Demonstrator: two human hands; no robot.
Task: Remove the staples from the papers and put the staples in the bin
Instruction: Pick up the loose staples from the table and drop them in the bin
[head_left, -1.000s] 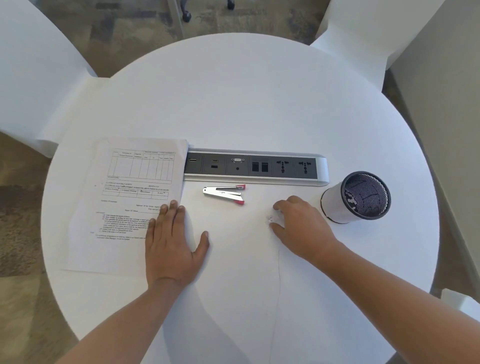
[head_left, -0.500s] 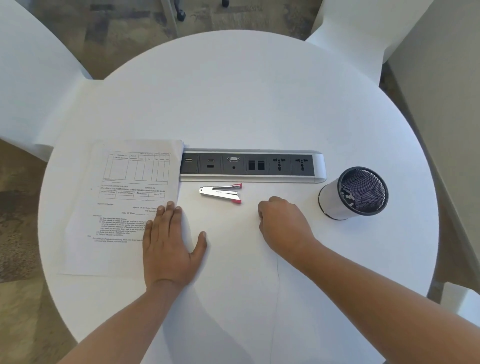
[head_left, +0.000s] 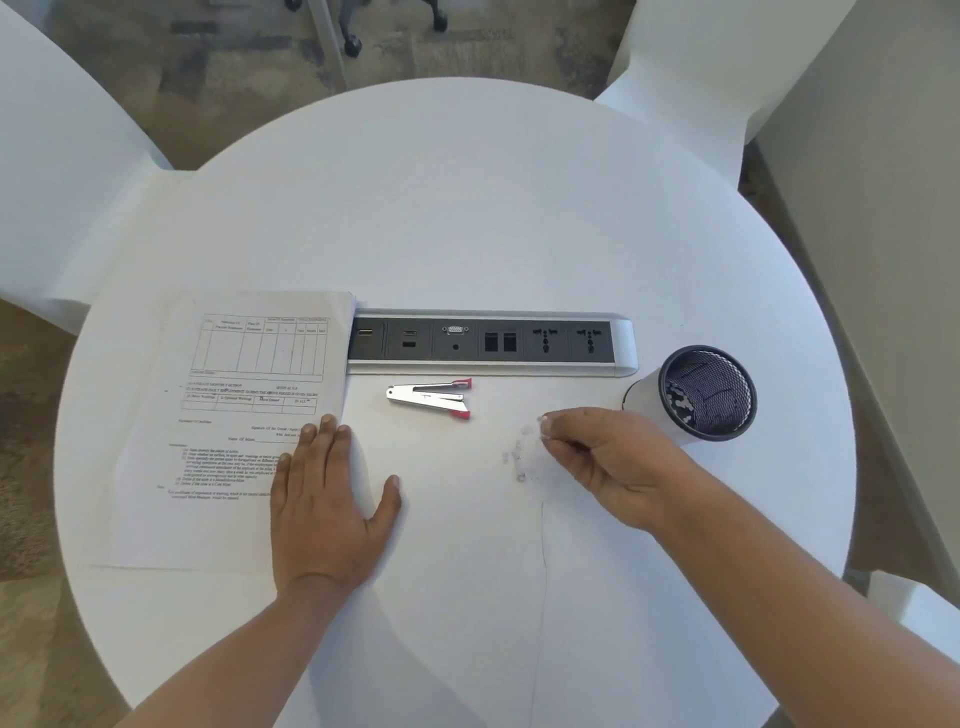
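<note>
The right hand (head_left: 618, 462) hovers low over the table (head_left: 467, 218) with its fingers curled and thumb and forefinger pressed tip to tip. They seem to pinch one tiny staple, though it is too small to make out for certain. The rest of the loose staples (head_left: 518, 457) lie scattered on the table at roughly 9 o'clock from this hand, just beside the fingertips.

The bin (head_left: 706, 392), a dark mesh cup, stands near the hand at about 2 o'clock, its mouth showing towards the camera. The coming move hinges on this: the bin is on the right hand's side and the left hand is well apart from it, so the right hand is the natural carrier. A short swing up and to the right should bring the pinch over the rim.

The left hand (head_left: 332, 499) lies flat with its fingers straight, pressing the right edge of the papers (head_left: 234, 415) at 9 o'clock on the table. The staple remover (head_left: 431, 397) rests between the two hands, its long axis running from 9 to 3 o'clock, just below the socket strip (head_left: 488, 343).

The likely risk is that so small a staple slips from the pinch before it reaches the rim.
</note>
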